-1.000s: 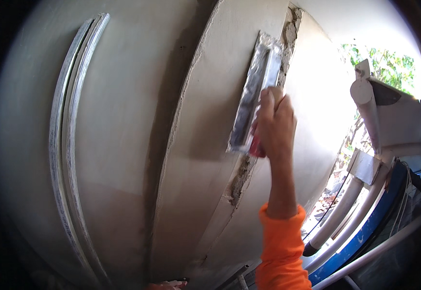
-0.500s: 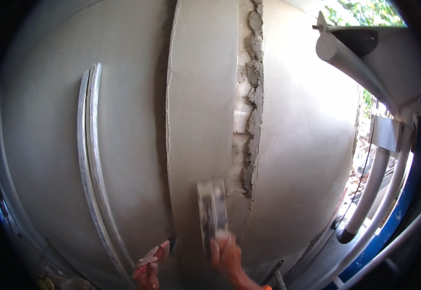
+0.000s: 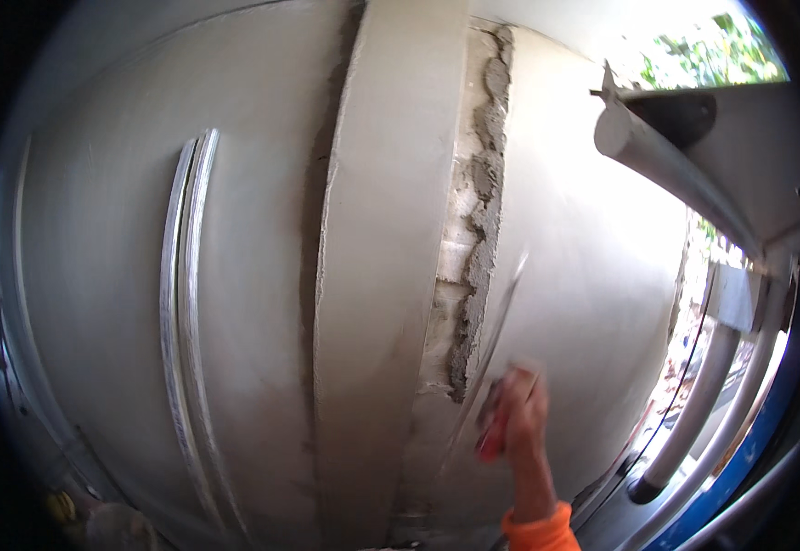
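The right hand point(image 3: 519, 411) curls its fingers point(image 3: 514, 387) around a red-handled trowel point(image 3: 491, 444) near ragged mortar point(image 3: 485, 179).

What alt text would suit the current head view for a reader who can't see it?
A person's right grip, above an orange sleeve, holds a red-handled trowel, nearly edge-on, in front of a grey wall. Up and left of it runs a rough strip, then a smooth raised band; two long metal-looking bars stand farther left.
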`<state>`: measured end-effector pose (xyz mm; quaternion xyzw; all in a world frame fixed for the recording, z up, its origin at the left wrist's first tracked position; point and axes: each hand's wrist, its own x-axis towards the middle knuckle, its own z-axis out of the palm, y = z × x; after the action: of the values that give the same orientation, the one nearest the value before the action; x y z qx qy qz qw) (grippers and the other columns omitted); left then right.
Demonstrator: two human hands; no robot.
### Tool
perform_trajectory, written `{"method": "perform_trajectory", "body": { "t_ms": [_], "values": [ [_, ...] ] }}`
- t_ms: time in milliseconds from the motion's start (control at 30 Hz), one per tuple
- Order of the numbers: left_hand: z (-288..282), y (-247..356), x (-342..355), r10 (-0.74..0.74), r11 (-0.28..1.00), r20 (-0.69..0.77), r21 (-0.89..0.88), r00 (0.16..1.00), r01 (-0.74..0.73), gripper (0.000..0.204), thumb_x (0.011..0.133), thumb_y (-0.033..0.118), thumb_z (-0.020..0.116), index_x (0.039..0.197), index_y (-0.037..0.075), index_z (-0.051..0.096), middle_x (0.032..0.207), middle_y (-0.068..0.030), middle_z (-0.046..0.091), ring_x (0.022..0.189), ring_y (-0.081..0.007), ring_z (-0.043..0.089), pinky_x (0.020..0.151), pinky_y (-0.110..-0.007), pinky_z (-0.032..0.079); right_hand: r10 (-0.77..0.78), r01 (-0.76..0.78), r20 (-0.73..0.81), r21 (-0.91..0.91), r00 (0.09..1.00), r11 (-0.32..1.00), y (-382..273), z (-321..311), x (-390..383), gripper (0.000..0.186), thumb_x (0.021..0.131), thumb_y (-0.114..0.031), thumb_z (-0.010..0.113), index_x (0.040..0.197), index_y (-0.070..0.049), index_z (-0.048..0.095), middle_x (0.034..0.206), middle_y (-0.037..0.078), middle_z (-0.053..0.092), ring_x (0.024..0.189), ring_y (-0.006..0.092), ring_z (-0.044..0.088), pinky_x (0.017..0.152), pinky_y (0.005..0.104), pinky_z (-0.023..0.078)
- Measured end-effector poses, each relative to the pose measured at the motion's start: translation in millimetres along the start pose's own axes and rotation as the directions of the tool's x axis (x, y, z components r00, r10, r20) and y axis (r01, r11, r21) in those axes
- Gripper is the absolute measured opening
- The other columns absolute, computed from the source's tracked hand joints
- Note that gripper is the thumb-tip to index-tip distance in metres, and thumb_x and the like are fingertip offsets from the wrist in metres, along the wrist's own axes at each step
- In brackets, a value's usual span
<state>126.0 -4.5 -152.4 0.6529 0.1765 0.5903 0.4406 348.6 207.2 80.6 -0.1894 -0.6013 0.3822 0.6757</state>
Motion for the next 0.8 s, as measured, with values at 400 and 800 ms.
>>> {"method": "perform_trajectory", "body": {
  "t_ms": [400, 800],
  "values": [
    [-56, -34, -23, -0.275, 0.958, 0.066, 0.107, 0.959, 0.268, 0.020, 0.101, 0.004, 0.068, 0.121, 0.006, 0.071, 0.145, -0.0188, 0.063, 0.144, -0.0322, 0.053, 0.113, -0.044, 0.049, -0.370, 0.373, 0.058, -0.219, 0.927, 0.902, -189, 96, 281, 0.043, 0.104, -0.047, 0.064, 0.100, -0.004, 0.061, 0.084, 0.006, 0.062, 0.066, 0.0137, 0.059, 0.059, 0.0326, 0.052],
    [-82, -8, -85, 0.073, 0.892, -0.260, 0.449, 0.963, 0.054, 0.016, 0.101, 0.003, 0.068, 0.116, 0.006, 0.073, 0.138, -0.0162, 0.069, 0.130, -0.0342, 0.065, 0.107, -0.042, 0.052, -0.330, 0.345, 0.104, -0.221, 0.938, 0.912, -247, 154, 382, 0.044, 0.106, -0.045, 0.064, 0.105, -0.002, 0.064, 0.092, 0.009, 0.065, 0.070, 0.0160, 0.062, 0.060, 0.0343, 0.055]
  ]
}}
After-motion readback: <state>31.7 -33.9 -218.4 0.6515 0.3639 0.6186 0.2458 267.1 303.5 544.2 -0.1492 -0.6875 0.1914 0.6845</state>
